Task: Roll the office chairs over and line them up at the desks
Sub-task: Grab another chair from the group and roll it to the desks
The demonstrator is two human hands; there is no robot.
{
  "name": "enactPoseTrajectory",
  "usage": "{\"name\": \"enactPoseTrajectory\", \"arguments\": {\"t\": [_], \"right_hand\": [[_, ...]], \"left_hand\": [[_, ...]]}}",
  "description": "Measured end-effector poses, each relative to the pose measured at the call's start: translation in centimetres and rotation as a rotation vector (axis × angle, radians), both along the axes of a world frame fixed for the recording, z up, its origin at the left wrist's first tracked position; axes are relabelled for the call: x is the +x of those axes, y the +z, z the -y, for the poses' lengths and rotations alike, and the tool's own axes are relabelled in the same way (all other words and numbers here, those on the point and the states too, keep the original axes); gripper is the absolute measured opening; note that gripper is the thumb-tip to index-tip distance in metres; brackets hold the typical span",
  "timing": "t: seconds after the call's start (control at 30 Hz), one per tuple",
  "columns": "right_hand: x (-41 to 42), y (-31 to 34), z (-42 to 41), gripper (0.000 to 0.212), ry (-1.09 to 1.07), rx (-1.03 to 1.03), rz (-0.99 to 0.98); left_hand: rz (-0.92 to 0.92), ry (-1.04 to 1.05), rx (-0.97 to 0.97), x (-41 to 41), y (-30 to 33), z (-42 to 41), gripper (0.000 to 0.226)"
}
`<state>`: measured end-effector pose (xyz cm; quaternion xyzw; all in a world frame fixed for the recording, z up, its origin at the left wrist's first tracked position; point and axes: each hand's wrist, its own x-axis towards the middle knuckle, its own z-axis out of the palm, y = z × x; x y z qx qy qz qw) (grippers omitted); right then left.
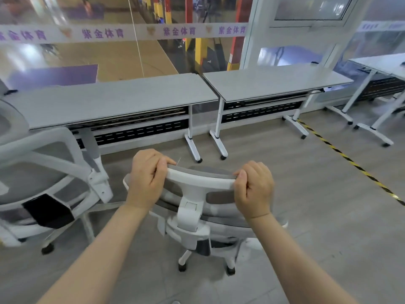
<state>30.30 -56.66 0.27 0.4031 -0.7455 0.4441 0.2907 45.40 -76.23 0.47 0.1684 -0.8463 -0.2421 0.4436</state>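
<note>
A white-framed office chair with grey mesh (197, 218) stands on the floor in front of me, its back toward me. My left hand (148, 178) grips the left end of its headrest (200, 177) and my right hand (254, 189) grips the right end. The chair sits a short way back from the gap between two grey desks, the left desk (114, 99) and the right desk (276, 83). A second office chair of the same kind (43, 183) stands at the left desk.
A glass wall runs behind the desks. More white-legged desks (381, 64) stand at the far right. A yellow-and-black tape line (350, 163) crosses the grey floor on the right. The desks' white feet on castors (217, 145) jut out toward the chair.
</note>
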Motion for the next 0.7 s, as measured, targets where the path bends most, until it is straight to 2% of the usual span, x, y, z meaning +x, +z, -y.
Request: {"name": "enactPoseTrajectory", "arguments": {"t": [0.23, 0.43, 0.7], "right_hand": [[-7.9, -0.4, 7.8, 0.034, -0.016, 0.113, 0.116], [-11.7, 0.9, 13.5, 0.036, 0.003, 0.234, 0.26], [-14.1, 1.9, 15.3, 0.038, -0.001, 0.368, 0.256]], "left_hand": [[0.182, -0.139, -0.078, -7.5, 1.4, 8.9, 0.033], [0.349, -0.055, -0.12, -11.8, 1.9, 14.5, 0.042], [0.408, 0.009, -0.133, -14.3, 1.9, 17.0, 0.049]]}}
